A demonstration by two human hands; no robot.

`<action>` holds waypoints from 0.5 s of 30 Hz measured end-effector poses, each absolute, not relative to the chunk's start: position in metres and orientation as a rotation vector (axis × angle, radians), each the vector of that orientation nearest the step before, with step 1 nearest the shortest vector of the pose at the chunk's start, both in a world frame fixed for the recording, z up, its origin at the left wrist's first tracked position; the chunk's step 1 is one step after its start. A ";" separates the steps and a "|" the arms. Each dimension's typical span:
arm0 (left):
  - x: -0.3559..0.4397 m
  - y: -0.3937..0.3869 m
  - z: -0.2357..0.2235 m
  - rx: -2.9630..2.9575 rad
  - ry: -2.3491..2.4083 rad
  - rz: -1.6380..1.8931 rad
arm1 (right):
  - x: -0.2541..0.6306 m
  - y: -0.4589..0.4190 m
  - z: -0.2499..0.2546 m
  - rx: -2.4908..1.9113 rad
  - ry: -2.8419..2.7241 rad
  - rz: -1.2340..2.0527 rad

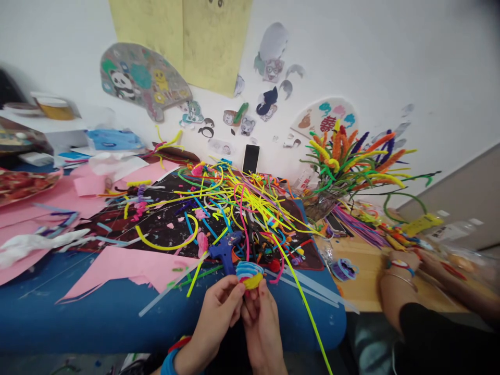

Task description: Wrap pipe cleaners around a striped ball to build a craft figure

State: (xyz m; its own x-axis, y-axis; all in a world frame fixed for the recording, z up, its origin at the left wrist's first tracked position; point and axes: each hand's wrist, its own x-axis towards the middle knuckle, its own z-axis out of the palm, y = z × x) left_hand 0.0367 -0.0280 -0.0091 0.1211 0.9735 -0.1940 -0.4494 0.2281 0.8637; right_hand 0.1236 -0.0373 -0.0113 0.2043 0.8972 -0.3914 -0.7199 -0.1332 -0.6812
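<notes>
Between my two hands is a small coiled pipe-cleaner piece [250, 272], striped blue and white with yellow and some pink. My left hand [221, 304] pinches its left side between thumb and fingers. On its right and lower side, my right hand [261, 312] grips it with curled fingers. Just behind it lies a blue hot glue gun [226, 250], close to my fingertips but not held. A heap of loose pipe cleaners [250, 200], mostly yellow, spreads over the dark mat beyond. One long yellow-green pipe cleaner [302, 297] runs down past my right hand.
Torn pink paper [121, 271] and clear glue sticks [312, 286] lie on the blue table [156, 330]. A phone [250, 159] leans against the wall. A bunch of pipe-cleaner flowers [351, 161] stands at right. Another person's hands [402, 265] are over the wooden table.
</notes>
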 end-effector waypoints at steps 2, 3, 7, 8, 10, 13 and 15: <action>0.037 -0.028 -0.010 0.768 0.896 1.181 | 0.125 -0.037 -0.009 -0.951 -0.260 1.428; 0.037 -0.028 -0.011 0.780 0.892 1.181 | 0.126 -0.037 -0.008 -0.941 -0.273 1.436; 0.036 -0.029 -0.013 0.810 0.871 1.191 | 0.128 -0.038 -0.007 -0.898 -0.301 1.481; 0.036 -0.029 -0.013 0.816 0.862 1.191 | 0.128 -0.038 -0.007 -0.893 -0.304 1.493; 0.035 -0.028 -0.015 0.829 0.842 1.186 | 0.130 -0.038 -0.006 -0.885 -0.315 1.520; 0.033 -0.027 -0.019 0.853 0.812 1.175 | 0.133 -0.040 -0.002 -0.860 -0.335 1.580; 0.032 -0.028 -0.021 0.867 0.800 1.174 | 0.134 -0.040 0.001 -0.840 -0.323 1.640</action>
